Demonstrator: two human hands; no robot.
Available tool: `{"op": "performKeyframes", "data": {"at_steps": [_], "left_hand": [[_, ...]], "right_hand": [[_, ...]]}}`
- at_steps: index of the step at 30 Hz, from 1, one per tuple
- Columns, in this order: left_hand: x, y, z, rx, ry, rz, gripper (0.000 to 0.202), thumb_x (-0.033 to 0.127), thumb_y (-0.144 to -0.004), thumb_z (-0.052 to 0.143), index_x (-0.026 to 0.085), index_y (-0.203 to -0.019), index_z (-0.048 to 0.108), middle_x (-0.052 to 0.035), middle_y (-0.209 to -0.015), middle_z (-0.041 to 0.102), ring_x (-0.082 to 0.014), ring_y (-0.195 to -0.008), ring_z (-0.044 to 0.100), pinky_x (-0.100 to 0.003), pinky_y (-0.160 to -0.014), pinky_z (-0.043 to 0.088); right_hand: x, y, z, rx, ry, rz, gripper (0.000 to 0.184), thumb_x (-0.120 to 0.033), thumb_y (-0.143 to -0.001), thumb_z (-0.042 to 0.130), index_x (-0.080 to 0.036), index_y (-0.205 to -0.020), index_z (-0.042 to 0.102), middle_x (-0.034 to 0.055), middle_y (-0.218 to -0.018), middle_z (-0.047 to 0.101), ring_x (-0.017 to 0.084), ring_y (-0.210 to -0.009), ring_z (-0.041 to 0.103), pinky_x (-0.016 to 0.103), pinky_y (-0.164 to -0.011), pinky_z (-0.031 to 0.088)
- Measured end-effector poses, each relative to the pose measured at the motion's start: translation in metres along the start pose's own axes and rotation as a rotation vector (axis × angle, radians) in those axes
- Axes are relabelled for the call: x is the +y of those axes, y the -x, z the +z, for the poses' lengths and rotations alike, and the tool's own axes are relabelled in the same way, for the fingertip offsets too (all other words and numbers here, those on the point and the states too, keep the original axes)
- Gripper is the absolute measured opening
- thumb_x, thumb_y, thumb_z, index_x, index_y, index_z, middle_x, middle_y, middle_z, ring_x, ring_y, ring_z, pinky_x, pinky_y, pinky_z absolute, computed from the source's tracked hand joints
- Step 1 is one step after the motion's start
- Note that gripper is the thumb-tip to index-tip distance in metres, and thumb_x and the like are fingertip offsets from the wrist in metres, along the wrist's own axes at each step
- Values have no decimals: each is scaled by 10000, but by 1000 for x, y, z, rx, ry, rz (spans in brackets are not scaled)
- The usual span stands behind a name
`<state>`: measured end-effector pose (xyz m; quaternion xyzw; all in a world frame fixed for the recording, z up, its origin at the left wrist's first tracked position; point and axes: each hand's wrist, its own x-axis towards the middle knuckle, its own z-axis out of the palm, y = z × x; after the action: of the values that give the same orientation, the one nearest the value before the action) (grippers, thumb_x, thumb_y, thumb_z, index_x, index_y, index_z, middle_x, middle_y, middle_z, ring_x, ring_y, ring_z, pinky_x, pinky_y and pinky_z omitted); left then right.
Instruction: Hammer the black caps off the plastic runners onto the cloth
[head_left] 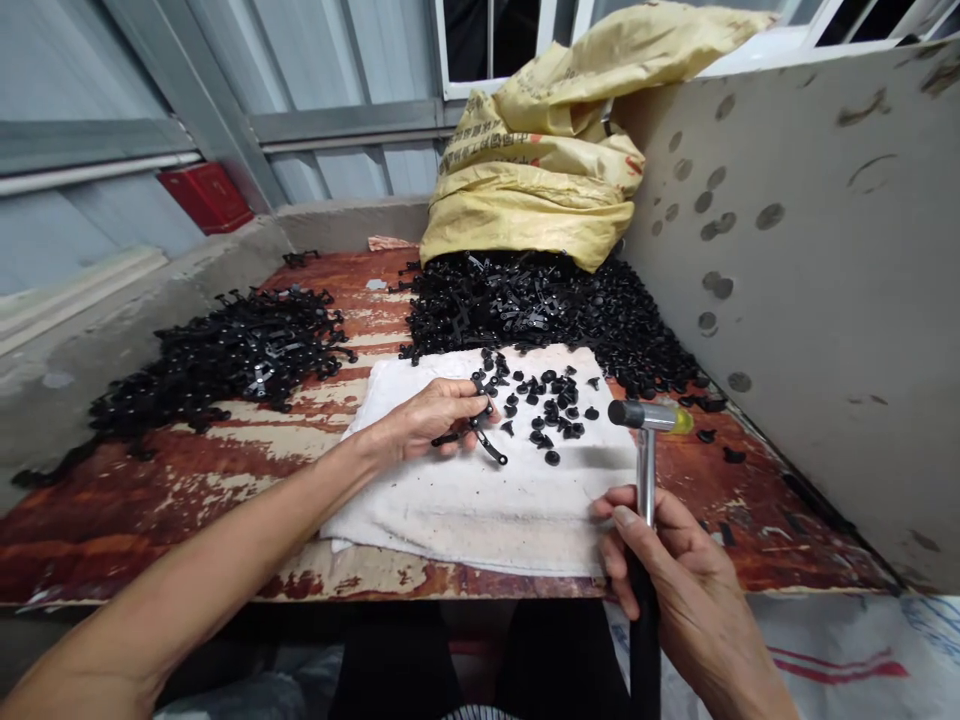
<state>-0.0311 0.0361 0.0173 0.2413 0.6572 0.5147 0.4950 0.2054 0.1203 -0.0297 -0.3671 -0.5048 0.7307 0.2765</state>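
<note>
My left hand (435,415) rests on a white cloth (480,500) and pinches a black plastic strip part (484,435) between fingers and thumb. My right hand (675,570) is wrapped round the black grip of a small hammer (645,430) with a metal shaft and head, held upright over the cloth's right edge. Several small black round pieces (551,405) lie scattered on the cloth between the two hands.
A heap of black plastic parts (540,305) spills from a yellow sack (547,160) at the back. Another black heap (232,355) lies at the left on the worn red board (150,500). A grey spotted panel (810,300) walls the right side.
</note>
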Motion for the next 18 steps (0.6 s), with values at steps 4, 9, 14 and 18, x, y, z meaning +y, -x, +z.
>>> {"op": "performKeyframes", "data": {"at_steps": [4, 9, 14, 18], "left_hand": [[-1, 7, 0, -43, 0, -7, 168, 259, -809, 661, 101, -856, 627, -25, -764, 609, -27, -411, 485, -145, -305, 269], [3, 18, 12, -144, -208, 102, 228, 297, -867, 594, 93, -953, 650, -7, -667, 599, -33, -442, 487, -137, -352, 287], [3, 9, 9, -125, -297, 108, 231, 259, -909, 514, 88, -984, 651, 12, -566, 557, -45, -422, 488, -138, -347, 269], [-2, 2, 0, -57, -201, 86, 191, 244, -891, 534, 100, -928, 653, -46, -766, 638, -42, -434, 534, -148, -320, 260]], "right_hand": [[0, 1, 1, 11, 5, 1, 489, -539, -594, 817, -195, -864, 599, 24, -660, 659, 80, -377, 445, 192, -285, 341], [-1, 1, 1, 9, 21, -11, 485, -551, -598, 812, -190, -848, 606, 31, -666, 665, 75, -375, 441, 190, -288, 341], [1, 2, 0, 5, 22, -26, 477, -541, -611, 813, -186, -855, 609, 28, -681, 667, 69, -377, 444, 184, -291, 349], [2, 3, -2, -1, 26, -36, 458, -532, -629, 806, -189, -858, 608, 28, -693, 668, 67, -374, 443, 184, -292, 348]]}}
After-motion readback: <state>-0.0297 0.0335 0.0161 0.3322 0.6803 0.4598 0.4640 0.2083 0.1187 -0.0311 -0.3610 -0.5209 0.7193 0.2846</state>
